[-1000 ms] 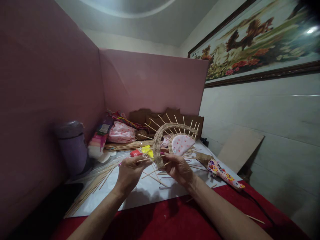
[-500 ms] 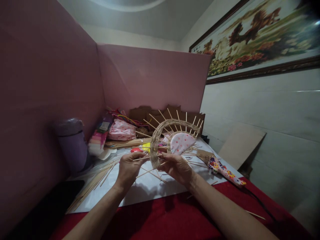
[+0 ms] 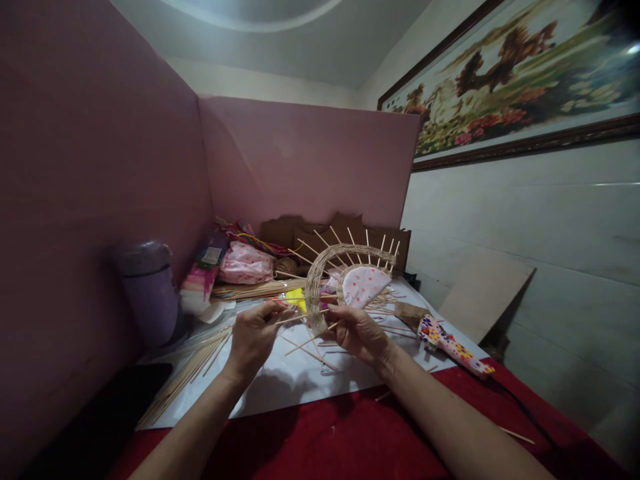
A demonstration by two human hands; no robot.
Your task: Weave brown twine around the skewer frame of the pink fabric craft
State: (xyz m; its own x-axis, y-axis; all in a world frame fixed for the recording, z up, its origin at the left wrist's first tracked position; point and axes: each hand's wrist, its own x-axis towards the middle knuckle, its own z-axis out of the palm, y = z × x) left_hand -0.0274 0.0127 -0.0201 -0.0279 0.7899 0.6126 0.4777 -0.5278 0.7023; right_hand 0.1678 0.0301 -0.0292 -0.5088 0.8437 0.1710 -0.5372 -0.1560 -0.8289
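Note:
A half-round woven fan frame point(image 3: 314, 288) is held up over the table. Pale thin wooden sticks fan out through its band of twisted twine, and a pink dotted fabric half-disc point(image 3: 364, 287) fills its centre. My right hand point(image 3: 361, 335) is closed on the band's lower end, thumb on the near side. At the left, my left hand point(image 3: 253, 337) pinches the outer end of a wooden stick point(image 3: 293, 319) that runs through the band. Its fingertips are partly hidden.
Loose sticks point(image 3: 193, 370) lie on white paper at the left. A purple lidded container point(image 3: 150, 293) stands behind them. On the right rests a flower-patterned glue gun point(image 3: 455, 347) with a cord. Brown cardboard point(image 3: 335, 230) and a dotted cloth bundle point(image 3: 246, 262) are at the back.
My left hand has drawn a little left, away from the band, and more of the stick shows. The fan frame has shifted and tilted slightly in my right hand.

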